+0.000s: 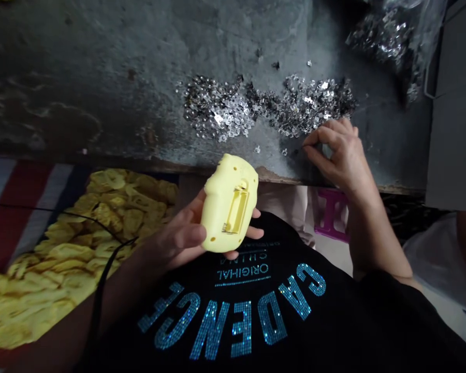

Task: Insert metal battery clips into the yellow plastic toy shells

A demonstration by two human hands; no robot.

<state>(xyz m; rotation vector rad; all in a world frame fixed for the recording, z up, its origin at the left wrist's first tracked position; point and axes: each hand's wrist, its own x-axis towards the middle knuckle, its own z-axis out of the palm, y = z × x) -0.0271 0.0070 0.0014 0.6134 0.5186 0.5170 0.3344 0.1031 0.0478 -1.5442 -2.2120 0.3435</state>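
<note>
Shell (pixel 217 207) up in the left hand (pixel 182 235), yellow and tilted, just off the counter's (pixel 140 62) near edge, with the fingers closed around its sides and its back facing up! A long recess runs down the middle, with bits of metal at its ends and small round holes near the rim. Over to the right hand (pixel 344 150), low above the counter near that same edge, thumb and forefinger tips together; whether they pinch anything, I cannot tell. Right beside it, shiny metal clips (pixel 221 111) spread in two heaps joined by a thinner band, a few strays lying loose around them. More clips sit in a clear bag (pixel 388 36) toward the far right corner. Down on the left, yellow parts (pixel 62 259) pile up on striped cloth (pixel 19 207), and a pink stool (pixel 330 215) shows below the near edge.
</note>
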